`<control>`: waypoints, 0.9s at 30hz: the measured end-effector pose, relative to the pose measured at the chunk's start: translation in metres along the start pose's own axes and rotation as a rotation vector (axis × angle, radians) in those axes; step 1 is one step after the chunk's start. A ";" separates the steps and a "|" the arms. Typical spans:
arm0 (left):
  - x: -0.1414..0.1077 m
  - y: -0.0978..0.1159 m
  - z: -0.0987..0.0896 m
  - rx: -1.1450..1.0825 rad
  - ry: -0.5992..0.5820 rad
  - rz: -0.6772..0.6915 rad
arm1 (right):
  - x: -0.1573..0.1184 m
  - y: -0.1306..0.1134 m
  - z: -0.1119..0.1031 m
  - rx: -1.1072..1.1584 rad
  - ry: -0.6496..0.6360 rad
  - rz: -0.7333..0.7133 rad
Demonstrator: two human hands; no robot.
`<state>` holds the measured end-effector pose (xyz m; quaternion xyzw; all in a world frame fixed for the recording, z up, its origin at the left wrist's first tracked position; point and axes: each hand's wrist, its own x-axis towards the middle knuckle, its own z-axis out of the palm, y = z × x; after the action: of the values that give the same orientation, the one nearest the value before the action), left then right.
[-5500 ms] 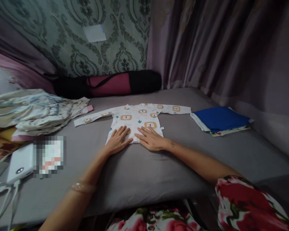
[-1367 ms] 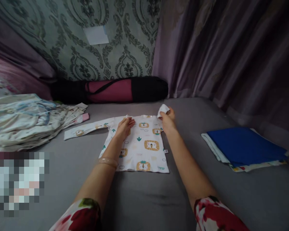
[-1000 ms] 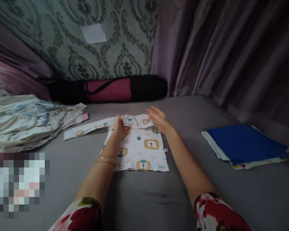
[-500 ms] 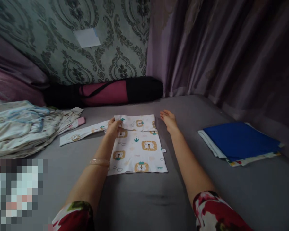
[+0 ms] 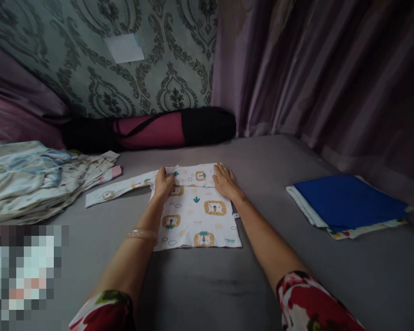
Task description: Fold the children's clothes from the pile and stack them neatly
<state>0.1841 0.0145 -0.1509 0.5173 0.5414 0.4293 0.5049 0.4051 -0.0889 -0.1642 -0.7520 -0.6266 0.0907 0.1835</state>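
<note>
A white baby shirt (image 5: 186, 211) printed with lion faces lies flat on the grey bed sheet. Its left sleeve (image 5: 117, 187) stretches out to the side, while a folded strip of the same cloth (image 5: 191, 174) lies across the top. My left hand (image 5: 163, 183) closes on the cloth at the top left corner, where that sleeve meets the body. Flat on the strip's right end rests my right hand (image 5: 225, 180), fingers stretched forward. A small white tag (image 5: 236, 215) pokes out at the shirt's right edge.
Rumpled light clothes (image 5: 24, 184) are heaped on the left. To the right lies a folded stack topped with blue cloth (image 5: 348, 200). A long black and maroon bag (image 5: 152, 131) lies along the wall, beside purple curtains (image 5: 262, 69). The lower left corner is pixelated.
My right hand has come in from beside the shirt and now lies on the right end of the folded strip. The left hand stays at the top left corner.
</note>
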 end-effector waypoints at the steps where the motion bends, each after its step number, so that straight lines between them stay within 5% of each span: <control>1: -0.002 0.001 0.000 0.076 0.021 0.034 | -0.001 -0.001 -0.001 -0.016 -0.015 -0.003; 15: -0.005 -0.005 -0.010 0.843 0.071 0.465 | -0.006 -0.009 -0.005 -0.109 -0.048 0.040; 20: -0.029 -0.012 -0.028 0.950 -0.196 0.698 | -0.007 -0.010 -0.009 -0.137 -0.084 0.040; 27: -0.042 -0.037 -0.040 0.964 -0.257 0.591 | 0.015 -0.027 -0.023 -0.251 -0.205 0.071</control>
<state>0.1376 -0.0282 -0.1785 0.8661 0.4428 0.1905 0.1327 0.3924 -0.0745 -0.1311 -0.7774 -0.6216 0.0946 0.0200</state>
